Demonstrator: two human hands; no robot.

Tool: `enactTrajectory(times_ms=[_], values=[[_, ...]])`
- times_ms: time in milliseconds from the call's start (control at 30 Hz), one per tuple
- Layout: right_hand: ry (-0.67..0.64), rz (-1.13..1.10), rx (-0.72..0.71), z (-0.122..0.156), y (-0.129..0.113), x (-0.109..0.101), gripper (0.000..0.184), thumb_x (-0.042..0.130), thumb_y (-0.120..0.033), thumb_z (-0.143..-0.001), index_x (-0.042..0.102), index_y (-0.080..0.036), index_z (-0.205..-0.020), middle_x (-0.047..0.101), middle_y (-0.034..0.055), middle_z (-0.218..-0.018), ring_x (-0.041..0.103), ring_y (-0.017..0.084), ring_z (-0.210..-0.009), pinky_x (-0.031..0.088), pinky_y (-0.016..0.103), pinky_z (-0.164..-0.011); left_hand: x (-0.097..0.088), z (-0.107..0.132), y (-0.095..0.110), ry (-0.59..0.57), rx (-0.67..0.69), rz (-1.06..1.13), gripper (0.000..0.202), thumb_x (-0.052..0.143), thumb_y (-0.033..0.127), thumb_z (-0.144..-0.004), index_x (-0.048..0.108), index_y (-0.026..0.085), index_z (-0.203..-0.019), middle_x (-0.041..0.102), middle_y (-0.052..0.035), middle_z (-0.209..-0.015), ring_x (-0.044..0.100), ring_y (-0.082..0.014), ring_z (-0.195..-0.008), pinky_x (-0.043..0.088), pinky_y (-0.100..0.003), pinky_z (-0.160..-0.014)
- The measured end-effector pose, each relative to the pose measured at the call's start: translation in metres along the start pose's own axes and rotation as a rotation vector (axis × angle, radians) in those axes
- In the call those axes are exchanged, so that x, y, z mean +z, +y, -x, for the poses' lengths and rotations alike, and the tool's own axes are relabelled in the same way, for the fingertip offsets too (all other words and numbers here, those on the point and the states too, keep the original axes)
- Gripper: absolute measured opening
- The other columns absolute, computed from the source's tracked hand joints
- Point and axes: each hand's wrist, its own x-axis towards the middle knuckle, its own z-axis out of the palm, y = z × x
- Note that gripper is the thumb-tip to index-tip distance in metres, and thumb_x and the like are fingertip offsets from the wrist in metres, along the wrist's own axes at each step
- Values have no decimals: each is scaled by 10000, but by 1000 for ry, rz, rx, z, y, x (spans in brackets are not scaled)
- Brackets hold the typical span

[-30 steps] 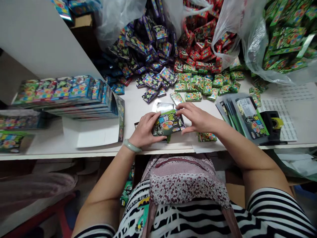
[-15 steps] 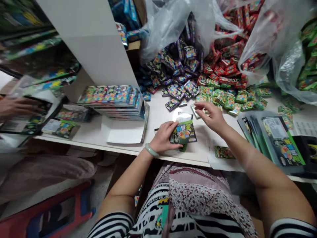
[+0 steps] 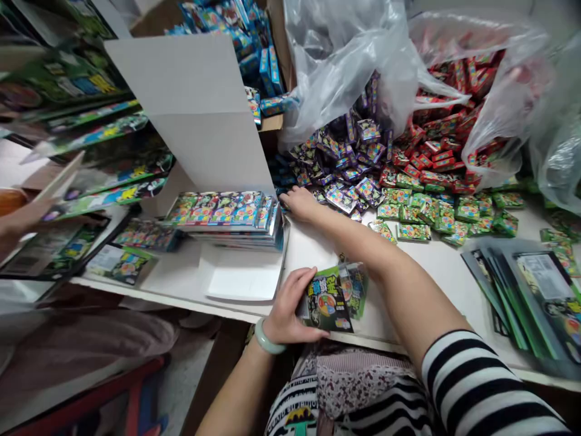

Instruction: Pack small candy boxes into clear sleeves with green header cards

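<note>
My left hand [image 3: 293, 309], with a pale green bangle at the wrist, grips a black-and-green printed pouch [image 3: 327, 301] near the table's front edge. A second, partly see-through pouch [image 3: 356, 287] lies beside it, partly behind it. Stretched across to the left, my right hand [image 3: 299, 203] is at the dark blue packets behind the display box. Its fingers are bent and somewhat apart, and nothing shows in them. Small purple packets [image 3: 341, 198] lie just right of that hand.
A white display box [image 3: 242, 281] holds stacked packets. Red packets [image 3: 442, 158] and green packets [image 3: 413, 232] are heaped at the back, near clear plastic bags [image 3: 349, 66]. Flat pouches [image 3: 521, 297] fan out at right. Another person's hand [image 3: 22, 221] is at far left.
My right hand has moved left from the green packets to the dark blue ones. The left hand still grips the pouch. The view has shifted, so things appear lower.
</note>
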Motion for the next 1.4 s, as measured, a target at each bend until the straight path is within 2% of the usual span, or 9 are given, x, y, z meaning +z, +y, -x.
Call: enactTrajectory(times_ms=[133,267,433,567,767,1000,1167,1267,1400], values=[[53,-51,12,48,19,-23,418,680,-186,-820,581,-136,-1223,626,148,-1223,544,286,-1120,467,432,-963,-2,-3,-7,22,-8,-16,1016,650,735,-736,323,187,-1528,526,-181,-1277,575,-331,-1153,522,-481,-954],[198,-355,-26,150,46,-54,457,656,-172,-815,558,-198,-1261,584,118,-1264,538,262,-1192,470,440,-1024,-2,-10,-10,12,-2,-63,995,676,695,-742,315,203,-1527,533,-173,-1285,570,-339,-1161,510,-499,-975],[206,-534,164,279,66,-69,570,634,-200,-814,492,-263,-1362,539,108,-1292,528,260,-1204,509,465,-976,4,-19,-12,-55,-38,-121,971,767,552,-731,313,228,-1526,528,-152,-1297,557,-335,-1175,501,-505,-997],[130,-513,331,333,66,-65,591,669,-181,-760,536,-235,-1334,523,108,-1214,535,248,-1150,518,452,-964,12,-24,-10,-94,-81,-165,943,777,539,-727,343,246,-1511,527,-127,-1273,549,-328,-1176,493,-512,-1014],[177,-605,476,353,65,-54,517,715,-193,-682,586,-194,-1183,567,104,-1168,561,243,-1073,531,388,-842,21,-31,-2,-158,-37,-182,945,783,531,-730,335,241,-1510,532,-128,-1239,567,-318,-1146,514,-502,-985],[141,-793,758,348,79,-41,374,752,-218,-646,625,-172,-995,621,4,-877,570,169,-796,476,298,-738,22,-31,-2,-140,-58,-187,944,788,559,-714,364,238,-1495,521,-131,-1245,559,-330,-1161,504,-520,-1004],[298,-466,534,349,75,-47,215,587,-169,-804,674,-191,-1000,644,70,-1022,573,223,-969,466,361,-860,23,-30,-4,-114,-53,-188,929,778,567,-724,365,254,-1495,524,-129,-1243,560,-329,-1164,512,-525,-994],[203,-231,398,355,77,-50,275,487,-128,-876,699,-207,-1033,638,101,-1083,540,254,-1061,448,413,-925,24,-29,-7,-121,-56,-197,948,783,582,-709,360,264,-1495,523,-129,-1246,561,-333,-1164,515,-532,-990],[49,-141,335,371,84,-56,325,499,-135,-904,704,-255,-1126,646,92,-1196,494,282,-1207,398,482,-1038,24,-27,-10,-128,-71,-205,966,789,583,-701,354,260,-1499,523,-136,-1247,563,-338,-1160,515,-542,-991]])
